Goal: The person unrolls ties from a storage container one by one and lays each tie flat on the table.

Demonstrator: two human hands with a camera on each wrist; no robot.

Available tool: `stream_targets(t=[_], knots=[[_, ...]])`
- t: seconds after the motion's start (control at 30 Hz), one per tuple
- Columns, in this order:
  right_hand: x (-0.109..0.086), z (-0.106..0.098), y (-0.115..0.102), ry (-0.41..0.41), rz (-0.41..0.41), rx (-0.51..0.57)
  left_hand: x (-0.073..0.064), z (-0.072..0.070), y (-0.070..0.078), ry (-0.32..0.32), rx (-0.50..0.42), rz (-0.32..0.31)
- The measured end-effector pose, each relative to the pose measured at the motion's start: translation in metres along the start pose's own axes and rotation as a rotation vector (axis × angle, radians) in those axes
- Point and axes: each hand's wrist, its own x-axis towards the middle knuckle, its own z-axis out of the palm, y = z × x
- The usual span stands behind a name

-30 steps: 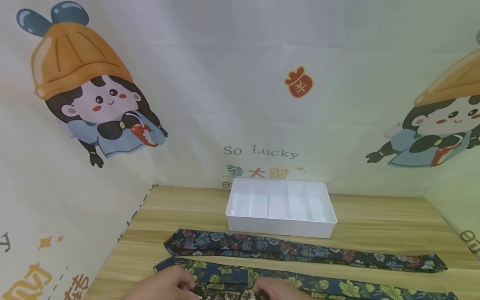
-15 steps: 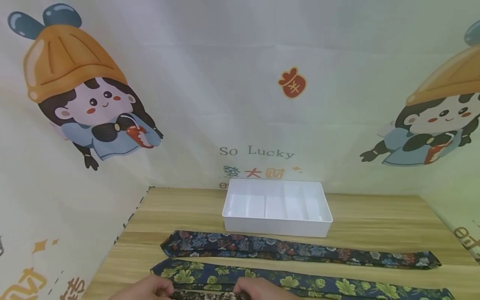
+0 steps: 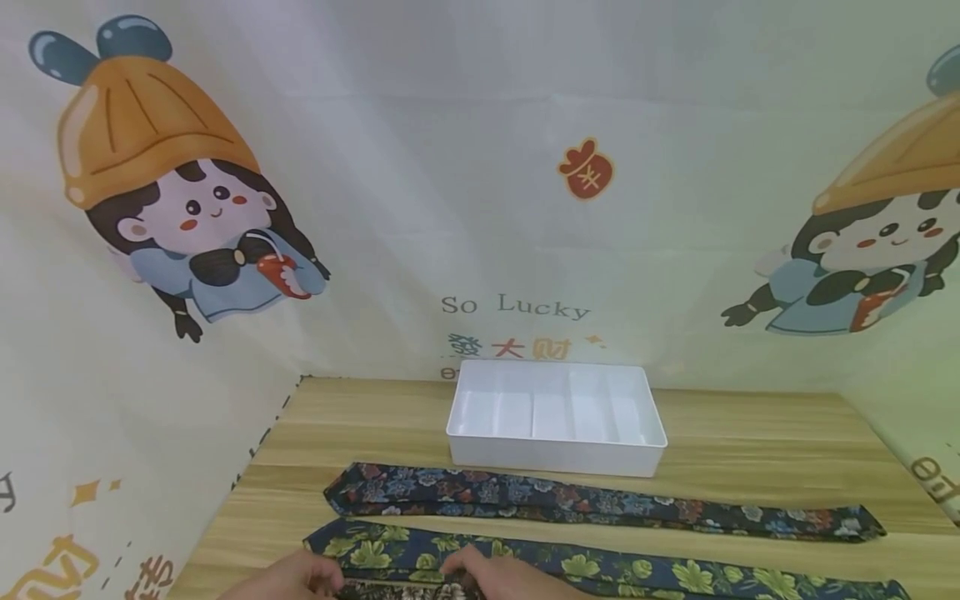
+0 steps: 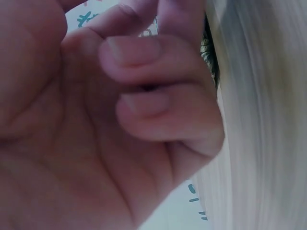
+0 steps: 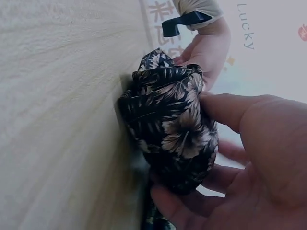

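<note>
A black necktie (image 3: pixel 397 592) with pale flowers lies at the bottom edge of the head view, partly cut off. In the right wrist view this black necktie (image 5: pixel 180 122) is gathered into a folded bundle close to the tabletop. My right hand (image 3: pixel 513 577) grips the bundle's right side, its thumb on one face and fingers round the other. At the left end, my left hand (image 3: pixel 288 577) holds the necktie with curled fingers; the left wrist view shows mostly palm and fingertips. Just beyond lies a navy necktie (image 3: pixel 600 567) with yellow-green flowers.
Farther back a dark necktie (image 3: pixel 600 502) with blue and red flowers lies across the wooden table (image 3: pixel 750 442). Behind it stands a white divided box (image 3: pixel 558 452) with several compartments. A printed cloth backdrop (image 3: pixel 420 167) rises around the table's back and sides.
Both hands have moved left along the navy necktie with the black one. The right hand has come slightly nearer the left. The box and the other two neckties stay in place.
</note>
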Motion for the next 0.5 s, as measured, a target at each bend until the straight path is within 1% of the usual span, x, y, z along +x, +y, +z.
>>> stream_targets(t=[0.03, 0.07, 0.13, 0.2, 0.23, 0.3, 0.37, 0.43, 0.47, 0.5], knots=[[-0.001, -0.001, -0.01, 0.001, -0.019, -0.065, 0.006, -0.001, -0.011, 0.004, -0.015, -0.006], [-0.003, -0.002, -0.019, 0.01, -0.051, -0.144, 0.011, -0.004, -0.021, 0.002, -0.009, -0.014], [-0.01, -0.004, -0.039, 0.046, -0.101, -0.309, 0.019, -0.006, -0.036, 0.003, -0.014, -0.031], [-0.016, -0.003, -0.05, 0.088, -0.111, -0.439, 0.025, -0.008, -0.046, 0.008, -0.014, -0.052], [-0.019, -0.002, -0.054, 0.107, -0.106, -0.474, 0.026, -0.007, -0.048, 0.016, -0.003, -0.064], [-0.022, 0.0, -0.057, 0.143, -0.113, -0.509, 0.026, -0.006, -0.049, 0.03, 0.012, -0.085], [-0.022, 0.003, -0.057, 0.174, -0.131, -0.521, 0.026, -0.004, -0.047, 0.046, 0.023, -0.104], [-0.021, 0.005, -0.056, 0.189, -0.129, -0.503, 0.025, -0.002, -0.044, 0.062, 0.035, -0.121], [-0.02, 0.006, -0.055, 0.188, -0.116, -0.484, 0.024, -0.001, -0.042, 0.065, 0.036, -0.123], [-0.019, 0.006, -0.055, 0.184, -0.089, -0.455, 0.024, 0.0, -0.04, 0.07, 0.012, -0.132]])
